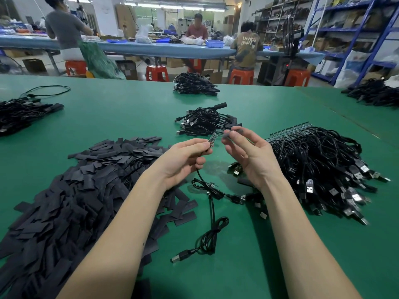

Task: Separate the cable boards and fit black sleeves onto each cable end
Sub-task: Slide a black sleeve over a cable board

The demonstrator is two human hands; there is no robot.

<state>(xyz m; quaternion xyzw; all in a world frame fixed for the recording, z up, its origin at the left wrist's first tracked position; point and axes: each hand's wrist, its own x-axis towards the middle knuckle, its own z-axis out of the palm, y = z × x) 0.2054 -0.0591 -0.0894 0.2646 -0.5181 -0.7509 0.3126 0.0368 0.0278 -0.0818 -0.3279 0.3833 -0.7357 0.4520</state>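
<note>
Far left pile: a heap of thin black cables [19,115] is seen at the left edge of the flat green table [108,117].
Sleeve pile: a big heap of flat black sleeve pieces [71,190] is spread over the near left part of the table.
Left hand: the left hand [183,160] is held up over the table with its fingers curled. A small clear cable board with tiny parts [211,140] is pinched at its fingertips.
Held cable: a thin black cable with a silver plug at its end [210,234] hangs down from the left hand and is coiled on the table near the arms.
Right hand: the right hand [248,154] is held up just beside the left hand. One short black sleeve [234,132] is pinched between its thumb and fingers, close to the board but apart from it.
Middle pile: a small bundle of black cables [205,121] lies behind the hands.
Right pile: a large heap of black cables with plugs [323,169] lies at the right, with a row of joined green boards [289,130] at its back edge.
</note>
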